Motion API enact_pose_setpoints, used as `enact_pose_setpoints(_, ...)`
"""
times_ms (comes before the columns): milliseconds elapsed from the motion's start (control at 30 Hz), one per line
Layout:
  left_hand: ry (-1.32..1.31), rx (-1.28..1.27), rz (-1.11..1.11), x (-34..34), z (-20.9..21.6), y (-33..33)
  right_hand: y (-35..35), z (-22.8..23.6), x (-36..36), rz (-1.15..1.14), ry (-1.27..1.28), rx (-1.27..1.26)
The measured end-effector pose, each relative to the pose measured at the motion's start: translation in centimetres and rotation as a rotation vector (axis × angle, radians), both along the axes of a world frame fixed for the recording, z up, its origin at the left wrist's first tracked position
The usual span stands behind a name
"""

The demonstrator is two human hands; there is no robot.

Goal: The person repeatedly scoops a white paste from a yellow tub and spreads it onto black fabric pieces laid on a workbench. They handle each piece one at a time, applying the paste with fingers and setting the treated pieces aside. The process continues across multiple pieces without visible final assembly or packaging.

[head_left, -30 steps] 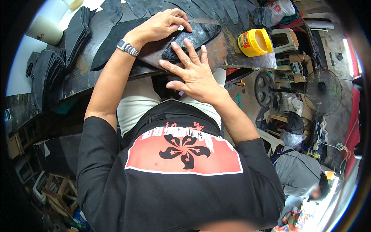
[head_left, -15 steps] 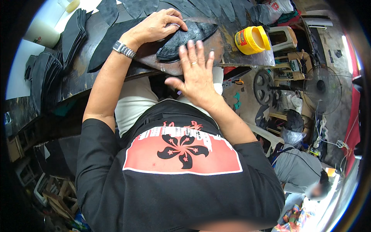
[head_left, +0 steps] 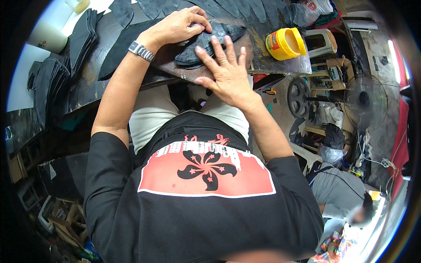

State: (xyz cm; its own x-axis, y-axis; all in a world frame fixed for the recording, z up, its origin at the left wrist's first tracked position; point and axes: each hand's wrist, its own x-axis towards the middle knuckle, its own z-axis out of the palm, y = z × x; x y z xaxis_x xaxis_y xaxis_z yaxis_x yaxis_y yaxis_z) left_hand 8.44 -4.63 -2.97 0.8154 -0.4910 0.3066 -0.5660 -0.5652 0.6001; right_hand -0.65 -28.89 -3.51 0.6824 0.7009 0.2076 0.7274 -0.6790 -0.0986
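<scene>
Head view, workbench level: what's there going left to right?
White jug → stack of black cut pieces → left hand → dark textured piece under right hand → yellow tub → fan.

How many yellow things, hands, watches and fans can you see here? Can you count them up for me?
Yellow tub: 1
Person's hands on the dark piece, left hand and right hand: 2
Metal wristwatch: 1
Standing fan: 1
Total: 5
</scene>
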Motion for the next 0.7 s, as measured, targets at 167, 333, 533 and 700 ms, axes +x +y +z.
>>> enact_pose_setpoints(167,0.012,0.029,0.017,-0.2,0.9,-0.7,1.4,0.8,-1.9,0.093,0.113,0.048)
enact_pose_setpoints(333,-0.058,0.225,0.1,-0.2,2.1,-1.8,-0.2,1.7,-0.9,0.162,0.444,0.451)
enact_pose_setpoints(533,-0.028,0.266,0.229,0.3,2.5,-3.3,-2.8,1.4,4.8,-0.27,0.231,0.755)
enact_pose_setpoints(700,-0.033,0.295,0.242,0.1,2.7,-3.7,-2.7,-0.7,6.0,-0.434,0.071,0.259)
